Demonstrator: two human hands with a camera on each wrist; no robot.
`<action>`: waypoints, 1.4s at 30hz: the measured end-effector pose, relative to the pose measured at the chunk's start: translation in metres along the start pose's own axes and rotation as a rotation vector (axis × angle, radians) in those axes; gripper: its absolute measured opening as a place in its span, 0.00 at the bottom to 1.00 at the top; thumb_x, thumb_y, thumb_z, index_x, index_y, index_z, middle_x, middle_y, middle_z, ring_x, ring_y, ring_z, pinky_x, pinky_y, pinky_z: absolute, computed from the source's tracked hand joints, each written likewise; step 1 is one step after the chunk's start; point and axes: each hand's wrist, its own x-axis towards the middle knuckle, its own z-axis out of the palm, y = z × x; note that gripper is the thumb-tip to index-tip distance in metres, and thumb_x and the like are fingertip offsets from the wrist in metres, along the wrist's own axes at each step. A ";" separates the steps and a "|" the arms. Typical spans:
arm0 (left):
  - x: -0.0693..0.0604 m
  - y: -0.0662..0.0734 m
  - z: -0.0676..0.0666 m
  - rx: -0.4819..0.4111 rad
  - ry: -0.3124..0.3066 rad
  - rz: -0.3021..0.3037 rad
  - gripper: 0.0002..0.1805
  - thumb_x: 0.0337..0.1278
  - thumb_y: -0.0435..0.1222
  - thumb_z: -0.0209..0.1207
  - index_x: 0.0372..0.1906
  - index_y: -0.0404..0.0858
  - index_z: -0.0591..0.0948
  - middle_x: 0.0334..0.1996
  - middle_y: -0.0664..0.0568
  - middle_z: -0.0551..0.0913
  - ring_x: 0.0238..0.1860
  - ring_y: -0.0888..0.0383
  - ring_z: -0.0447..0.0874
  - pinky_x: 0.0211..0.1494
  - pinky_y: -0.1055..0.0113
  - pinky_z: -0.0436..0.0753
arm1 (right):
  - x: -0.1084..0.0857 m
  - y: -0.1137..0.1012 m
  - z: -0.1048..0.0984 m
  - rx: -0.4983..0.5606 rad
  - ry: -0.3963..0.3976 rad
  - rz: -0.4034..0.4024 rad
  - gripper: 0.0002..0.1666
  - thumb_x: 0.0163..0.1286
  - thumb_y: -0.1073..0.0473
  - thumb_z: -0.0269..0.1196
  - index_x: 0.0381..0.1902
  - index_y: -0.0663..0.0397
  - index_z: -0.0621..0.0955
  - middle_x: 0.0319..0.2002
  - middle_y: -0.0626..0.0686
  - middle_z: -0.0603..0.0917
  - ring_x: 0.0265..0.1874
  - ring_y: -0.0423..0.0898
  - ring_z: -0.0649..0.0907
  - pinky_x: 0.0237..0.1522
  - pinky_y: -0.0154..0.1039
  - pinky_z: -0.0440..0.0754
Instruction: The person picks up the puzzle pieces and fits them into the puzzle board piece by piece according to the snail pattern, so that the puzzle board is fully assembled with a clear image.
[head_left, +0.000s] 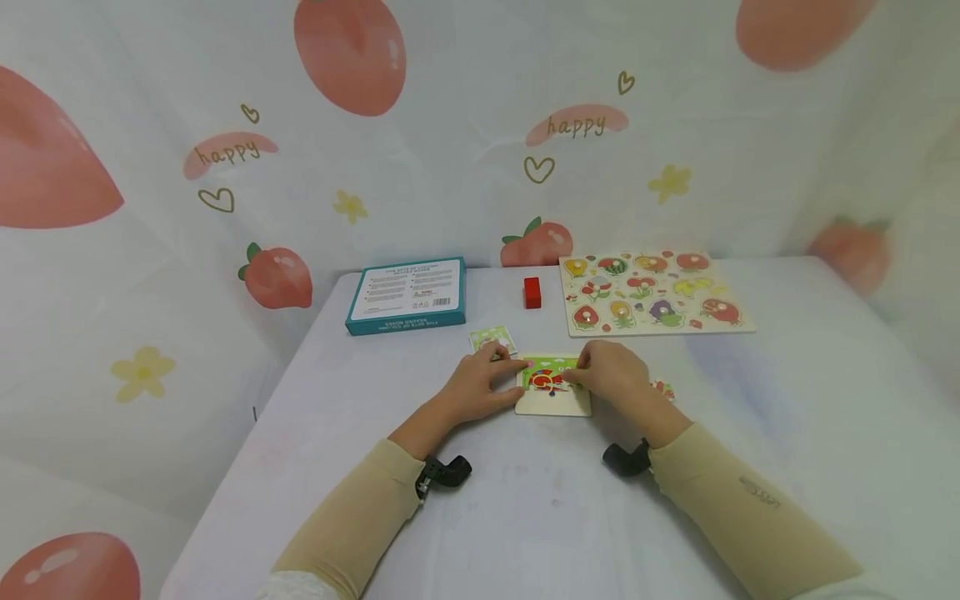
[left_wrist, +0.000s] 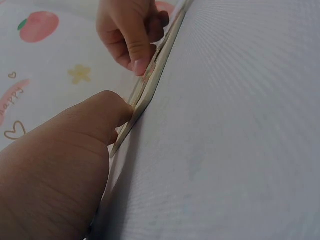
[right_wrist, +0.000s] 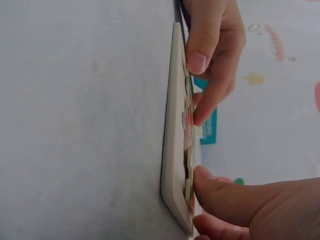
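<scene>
A small wooden puzzle board (head_left: 552,405) with a green and red picture lies flat on the table in front of me. My left hand (head_left: 472,385) grips its left edge, the index finger and thumb set apart along it. From the other side my right hand (head_left: 613,375) pinches a puzzle piece (head_left: 567,383) over the right part of the picture. In the right wrist view, several pieces (right_wrist: 187,122) sit slightly raised above the pale board (right_wrist: 172,155). The fingers partly cover the picture, and the held piece's shape is hidden.
Behind my left hand lies a picture card (head_left: 491,335); another small colourful piece (head_left: 663,389) is partly behind my right wrist. Farther back are a teal and white box (head_left: 408,292), a red block (head_left: 532,292) and a fruit peg puzzle (head_left: 652,292). A printed cloth hangs behind.
</scene>
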 end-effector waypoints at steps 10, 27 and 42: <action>0.000 -0.003 0.003 -0.007 0.011 0.020 0.25 0.65 0.50 0.64 0.66 0.51 0.82 0.50 0.53 0.71 0.45 0.58 0.69 0.43 0.64 0.70 | 0.000 0.003 0.000 -0.016 0.013 0.014 0.20 0.65 0.43 0.73 0.31 0.53 0.81 0.28 0.51 0.80 0.29 0.49 0.77 0.31 0.41 0.72; 0.001 -0.005 0.004 0.004 0.004 0.004 0.26 0.66 0.52 0.63 0.67 0.53 0.81 0.50 0.55 0.71 0.45 0.59 0.68 0.43 0.65 0.70 | 0.001 0.032 -0.051 0.010 -0.098 -0.135 0.21 0.69 0.40 0.67 0.45 0.51 0.84 0.42 0.55 0.81 0.41 0.53 0.78 0.41 0.48 0.78; 0.000 -0.002 0.001 -0.002 0.013 0.017 0.25 0.65 0.50 0.64 0.66 0.52 0.82 0.50 0.54 0.71 0.45 0.59 0.69 0.42 0.65 0.70 | 0.003 0.053 -0.063 0.041 -0.303 -0.097 0.18 0.64 0.53 0.73 0.49 0.53 0.83 0.42 0.55 0.82 0.41 0.53 0.80 0.45 0.49 0.79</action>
